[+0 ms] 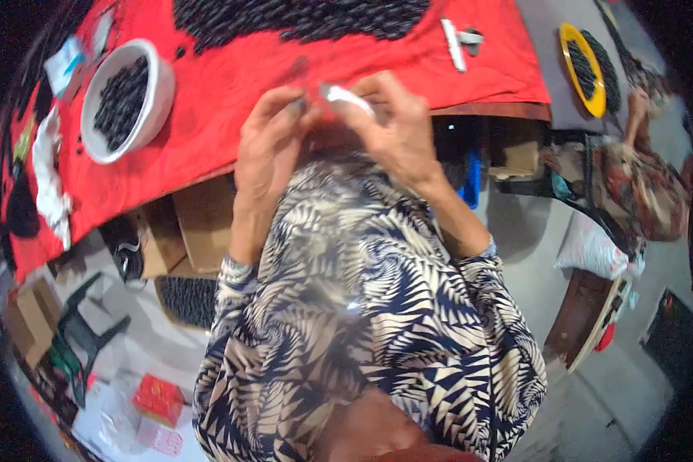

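Both hands work at the red tabletop point(231, 100) edge. Right hand point(396, 127) fingers pinch a small white strip point(345, 95); left hand point(266, 146) fingers are pressed together on a tiny dark piece point(299, 105). Risk: held off the edge, either could drop to the floor.

soft daylight, blurred fisheye edges

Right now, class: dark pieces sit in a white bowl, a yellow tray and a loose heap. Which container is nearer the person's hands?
The white bowl, on the red cloth beside the left hand; the yellow tray lies beyond the cloth's far edge.
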The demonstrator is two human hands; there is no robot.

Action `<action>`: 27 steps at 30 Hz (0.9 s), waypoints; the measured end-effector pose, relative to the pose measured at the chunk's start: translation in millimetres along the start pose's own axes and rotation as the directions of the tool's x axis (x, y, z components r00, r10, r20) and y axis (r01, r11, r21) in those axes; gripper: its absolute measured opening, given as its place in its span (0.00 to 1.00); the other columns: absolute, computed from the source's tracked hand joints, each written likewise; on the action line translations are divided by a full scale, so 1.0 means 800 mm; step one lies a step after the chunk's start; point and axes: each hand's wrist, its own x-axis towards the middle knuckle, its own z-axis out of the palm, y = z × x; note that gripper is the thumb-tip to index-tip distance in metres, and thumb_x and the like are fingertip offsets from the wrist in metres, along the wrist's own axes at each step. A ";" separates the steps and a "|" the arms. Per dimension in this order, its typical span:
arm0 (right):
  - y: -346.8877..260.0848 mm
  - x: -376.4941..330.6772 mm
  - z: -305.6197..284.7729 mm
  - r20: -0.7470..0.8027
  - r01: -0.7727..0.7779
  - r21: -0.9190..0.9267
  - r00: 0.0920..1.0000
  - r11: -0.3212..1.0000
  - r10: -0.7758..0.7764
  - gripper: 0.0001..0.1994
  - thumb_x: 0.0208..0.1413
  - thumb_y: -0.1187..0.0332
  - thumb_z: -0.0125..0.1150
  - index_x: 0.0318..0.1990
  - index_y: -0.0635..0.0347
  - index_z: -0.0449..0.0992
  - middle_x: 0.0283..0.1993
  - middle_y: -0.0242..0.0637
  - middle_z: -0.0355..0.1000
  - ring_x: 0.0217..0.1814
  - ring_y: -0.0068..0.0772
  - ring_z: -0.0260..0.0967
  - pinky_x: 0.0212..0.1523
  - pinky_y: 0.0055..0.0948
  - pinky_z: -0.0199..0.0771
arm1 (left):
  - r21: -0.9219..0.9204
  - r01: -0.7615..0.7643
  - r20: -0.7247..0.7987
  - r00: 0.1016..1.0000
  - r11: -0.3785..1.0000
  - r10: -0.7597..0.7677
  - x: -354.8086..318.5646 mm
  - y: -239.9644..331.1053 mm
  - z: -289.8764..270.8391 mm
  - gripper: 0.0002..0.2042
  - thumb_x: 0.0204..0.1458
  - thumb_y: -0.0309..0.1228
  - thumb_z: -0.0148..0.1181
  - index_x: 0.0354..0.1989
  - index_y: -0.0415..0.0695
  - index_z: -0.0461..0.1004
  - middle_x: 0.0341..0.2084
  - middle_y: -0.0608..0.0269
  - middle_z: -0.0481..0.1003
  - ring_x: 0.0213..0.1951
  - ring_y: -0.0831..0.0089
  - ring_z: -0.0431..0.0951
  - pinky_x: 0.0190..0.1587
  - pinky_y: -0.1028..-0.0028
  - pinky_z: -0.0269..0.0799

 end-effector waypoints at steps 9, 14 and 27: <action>-0.001 0.022 -0.004 -0.117 0.115 -0.065 0.986 0.991 -0.122 0.11 0.45 0.65 0.62 0.28 0.63 0.69 0.20 0.48 0.69 0.23 0.46 0.72 0.23 0.38 0.69 | 0.122 0.004 0.091 0.996 0.993 -0.015 -0.010 0.004 0.006 0.10 0.51 0.23 0.53 0.42 0.35 0.70 0.33 0.54 0.72 0.35 0.69 0.73 0.42 0.73 0.69; 0.001 0.041 -0.015 -0.065 -0.029 -0.151 0.998 0.988 0.019 0.10 0.47 0.69 0.62 0.31 0.67 0.70 0.24 0.43 0.73 0.26 0.26 0.72 0.26 0.26 0.70 | 0.122 0.004 0.170 0.985 0.992 -0.025 -0.012 0.000 -0.001 0.09 0.50 0.23 0.54 0.40 0.34 0.71 0.30 0.54 0.73 0.31 0.72 0.72 0.39 0.76 0.68; 0.008 0.008 0.005 -0.085 0.010 0.007 0.996 1.000 -0.009 0.11 0.47 0.67 0.63 0.31 0.65 0.70 0.24 0.42 0.72 0.26 0.25 0.71 0.26 0.27 0.70 | 0.131 0.020 -0.002 1.000 0.991 -0.020 -0.012 0.007 0.010 0.10 0.46 0.19 0.56 0.39 0.36 0.69 0.32 0.53 0.74 0.29 0.69 0.74 0.34 0.75 0.71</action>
